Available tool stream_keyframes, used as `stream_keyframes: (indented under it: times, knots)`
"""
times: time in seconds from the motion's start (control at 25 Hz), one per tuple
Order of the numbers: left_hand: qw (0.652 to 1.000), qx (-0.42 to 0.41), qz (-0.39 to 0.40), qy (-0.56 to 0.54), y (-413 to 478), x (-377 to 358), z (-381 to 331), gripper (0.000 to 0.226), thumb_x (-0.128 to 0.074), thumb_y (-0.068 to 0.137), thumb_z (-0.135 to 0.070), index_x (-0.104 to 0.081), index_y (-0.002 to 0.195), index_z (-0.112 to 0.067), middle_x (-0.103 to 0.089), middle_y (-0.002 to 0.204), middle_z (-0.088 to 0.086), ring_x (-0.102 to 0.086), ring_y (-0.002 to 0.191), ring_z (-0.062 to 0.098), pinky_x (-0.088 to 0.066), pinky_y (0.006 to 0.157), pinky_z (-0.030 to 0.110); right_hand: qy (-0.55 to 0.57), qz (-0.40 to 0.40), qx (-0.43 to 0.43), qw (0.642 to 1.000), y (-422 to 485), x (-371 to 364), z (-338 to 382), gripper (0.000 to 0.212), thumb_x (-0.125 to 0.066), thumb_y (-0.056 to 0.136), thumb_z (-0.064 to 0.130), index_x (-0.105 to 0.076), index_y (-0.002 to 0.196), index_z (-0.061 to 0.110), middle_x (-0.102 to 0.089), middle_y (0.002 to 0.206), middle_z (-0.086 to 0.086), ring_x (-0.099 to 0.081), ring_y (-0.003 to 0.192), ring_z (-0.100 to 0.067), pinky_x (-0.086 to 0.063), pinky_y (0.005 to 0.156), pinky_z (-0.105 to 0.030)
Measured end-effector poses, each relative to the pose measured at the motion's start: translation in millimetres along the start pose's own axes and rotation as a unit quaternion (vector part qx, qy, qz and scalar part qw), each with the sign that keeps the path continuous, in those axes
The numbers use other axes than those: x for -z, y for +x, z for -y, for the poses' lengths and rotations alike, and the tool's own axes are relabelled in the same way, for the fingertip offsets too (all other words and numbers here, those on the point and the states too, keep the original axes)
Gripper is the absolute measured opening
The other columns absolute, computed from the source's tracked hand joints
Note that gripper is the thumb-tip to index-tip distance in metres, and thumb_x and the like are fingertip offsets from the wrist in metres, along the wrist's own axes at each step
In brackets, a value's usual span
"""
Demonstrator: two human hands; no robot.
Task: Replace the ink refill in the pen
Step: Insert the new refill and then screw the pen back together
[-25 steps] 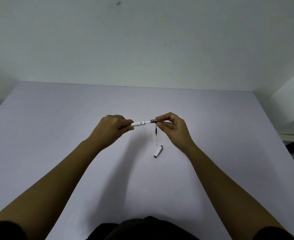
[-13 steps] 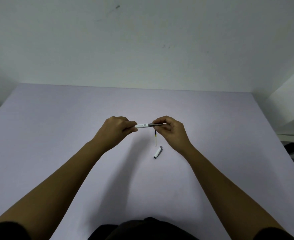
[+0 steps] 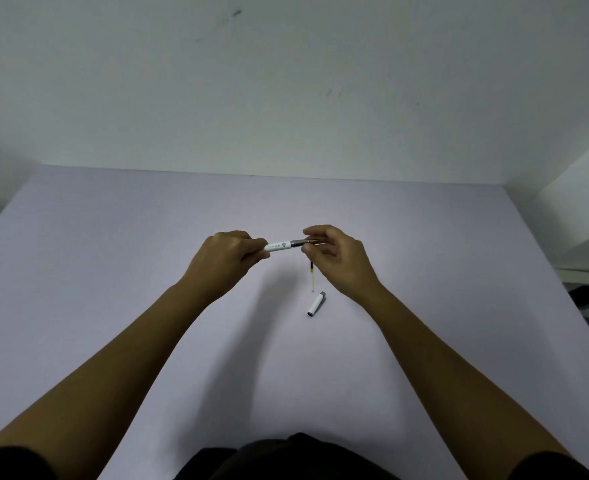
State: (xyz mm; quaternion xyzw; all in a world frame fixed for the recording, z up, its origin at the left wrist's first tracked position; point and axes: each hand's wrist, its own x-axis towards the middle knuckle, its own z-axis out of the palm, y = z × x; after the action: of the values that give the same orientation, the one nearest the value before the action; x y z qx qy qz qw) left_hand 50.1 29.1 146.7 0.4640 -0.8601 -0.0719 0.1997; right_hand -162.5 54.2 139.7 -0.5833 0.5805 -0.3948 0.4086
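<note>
My left hand [image 3: 227, 258] is closed around the rear end of a white pen barrel [image 3: 279, 245] that lies level above the table. The pen's grey grip section [image 3: 303, 242] points right into my right hand [image 3: 334, 261], whose thumb and fingers pinch around it. Below that hand a thin ink refill [image 3: 311, 277] with a dark upper part and a pale lower part lies on the table, partly hidden by my fingers. The white pen cap [image 3: 316, 304] with a grey end lies on the table just below the refill.
The work surface is a pale lilac table [image 3: 113, 271] set against a white wall. A white ledge [image 3: 584, 275] and dark clutter sit past the table's right edge. My dark clothing shows at the bottom of the view.
The grey grip section has closed up against the white barrel, so less of the thin inner part shows. Both hands stay in the same place above the table.
</note>
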Motion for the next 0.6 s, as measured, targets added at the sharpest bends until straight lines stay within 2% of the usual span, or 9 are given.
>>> stream_keyframes:
  times: [0.08, 0.2, 0.28, 0.36, 0.44, 0.52, 0.6]
  knots:
    - [1.000, -0.002, 0.004, -0.007, -1.8, 1.5, 0.4, 0.026, -0.050, 0.085, -0.032, -0.070, 0.089, -0.015, -0.056, 0.059, 0.006, -0.050, 0.052, 0.027, -0.038, 0.047, 0.031, -0.025, 0.007, -0.001, 1.000, 2.2, 1.9, 0.1, 0.011, -0.061, 0.088, 0.020, -0.066, 0.097, 0.018, -0.069, 0.083, 0.010, -0.066, 0.075, 0.005, -0.050, 0.063, -0.010]
    - [1.000, -0.009, -0.002, -0.014, -3.3, 3.5, -1.7, 0.025, -0.051, 0.085, -0.030, -0.070, 0.089, -0.013, -0.056, 0.059, 0.007, -0.049, 0.052, 0.027, -0.040, 0.046, 0.033, -0.050, -0.013, -0.013, 0.999, 5.6, -0.6, 2.4, 0.022, -0.057, 0.090, 0.031, -0.067, 0.088, 0.012, -0.072, 0.078, -0.004, -0.070, 0.073, -0.010, -0.055, 0.075, -0.027]
    - [1.000, -0.004, -0.010, -0.012, -2.0, 4.1, -2.3, 0.025, -0.051, 0.085, -0.029, -0.069, 0.088, -0.013, -0.056, 0.058, 0.007, -0.049, 0.051, 0.027, -0.039, 0.045, 0.034, -0.035, -0.022, -0.003, 0.999, 4.1, -2.0, 5.2, 0.020, -0.059, 0.088, 0.032, -0.065, 0.093, 0.014, -0.071, 0.084, -0.006, -0.069, 0.077, -0.016, -0.054, 0.077, -0.027]
    - [1.000, -0.003, -0.015, -0.006, -0.8, 5.1, -1.9, 0.025, -0.051, 0.086, -0.030, -0.069, 0.088, -0.013, -0.056, 0.058, 0.008, -0.050, 0.052, 0.027, -0.040, 0.045, 0.035, -0.024, -0.008, 0.025, 0.999, 2.8, -1.5, 6.7, 0.015, -0.062, 0.087, 0.024, -0.063, 0.098, 0.014, -0.068, 0.088, -0.002, -0.068, 0.082, -0.017, -0.054, 0.078, -0.025]
    - [1.000, -0.010, -0.014, -0.004, -1.0, 5.7, -1.9, 0.025, -0.051, 0.086, -0.030, -0.069, 0.088, -0.013, -0.057, 0.059, 0.008, -0.050, 0.052, 0.028, -0.040, 0.045, 0.035, -0.056, 0.003, 0.028, 0.998, 3.7, 0.5, 6.4, 0.013, -0.059, 0.089, 0.023, -0.063, 0.092, 0.011, -0.069, 0.085, -0.006, -0.069, 0.081, -0.021, -0.055, 0.077, -0.030]
    - [1.000, -0.014, -0.013, -0.007, -2.0, 5.6, -3.4, 0.024, -0.051, 0.086, -0.029, -0.069, 0.088, -0.013, -0.057, 0.059, 0.008, -0.049, 0.051, 0.028, -0.041, 0.044, 0.035, -0.085, -0.001, 0.021, 0.996, 4.9, 2.0, 6.1, 0.021, -0.056, 0.091, 0.029, -0.064, 0.088, 0.009, -0.070, 0.081, -0.010, -0.069, 0.075, -0.019, -0.053, 0.074, -0.034]
    - [1.000, -0.011, -0.015, -0.007, -2.7, 4.6, -5.2, 0.025, -0.051, 0.086, -0.029, -0.068, 0.087, -0.011, -0.056, 0.058, 0.008, -0.049, 0.051, 0.028, -0.041, 0.044, 0.036, -0.076, 0.005, 0.035, 0.996, 3.8, 4.0, 6.0, 0.019, -0.058, 0.089, 0.029, -0.062, 0.096, 0.012, -0.067, 0.084, -0.003, -0.066, 0.075, -0.013, -0.052, 0.074, -0.027]
